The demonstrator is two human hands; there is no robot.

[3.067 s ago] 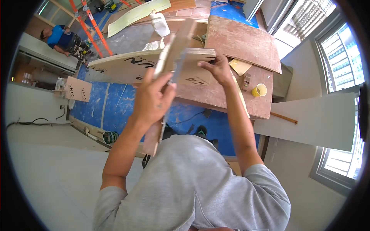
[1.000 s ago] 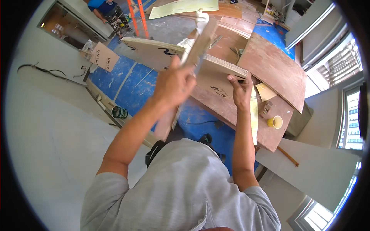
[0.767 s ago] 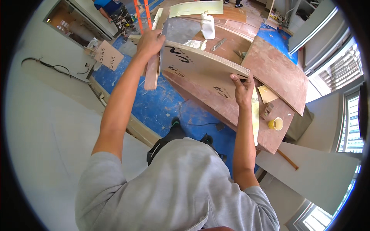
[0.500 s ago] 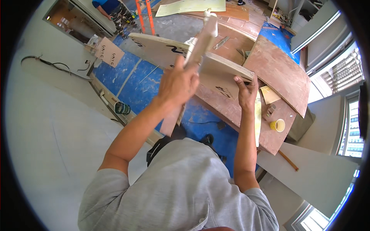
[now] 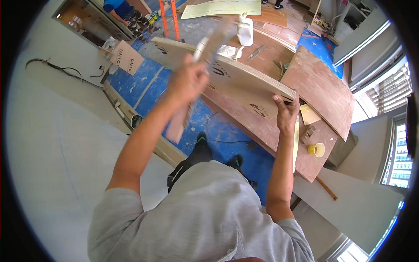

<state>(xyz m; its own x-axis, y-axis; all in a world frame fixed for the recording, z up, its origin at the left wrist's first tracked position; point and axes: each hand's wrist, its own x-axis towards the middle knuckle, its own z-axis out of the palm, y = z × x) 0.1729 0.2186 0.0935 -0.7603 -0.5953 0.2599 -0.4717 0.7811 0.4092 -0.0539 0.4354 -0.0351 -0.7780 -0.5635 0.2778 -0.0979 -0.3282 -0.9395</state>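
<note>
My left hand [image 5: 187,83], smeared by motion, is closed around a long flat wooden strip [image 5: 178,124]. The strip slants across the upper edge of a long board [image 5: 248,85] that stands on edge and bears dark markings. A pale piece near the fingers is too blurred to name. At the board's right end, my right hand [image 5: 288,112] grips the edge, with its thumb on the near face. Under the board lies a brown work panel [image 5: 262,137].
A white jug [image 5: 245,31], a metal tool [image 5: 256,52] and a crumpled white bag [image 5: 230,52] lie beyond the board. To the right are a yellow cup [image 5: 317,149] and a large wooden sheet [image 5: 321,87]. An orange ladder [image 5: 169,19] and another person [image 5: 120,15] are farther off.
My left hand and the strip have swung left and slightly up, uncovering the white jug. My right hand and the board's end appear slightly farther right and lower.
</note>
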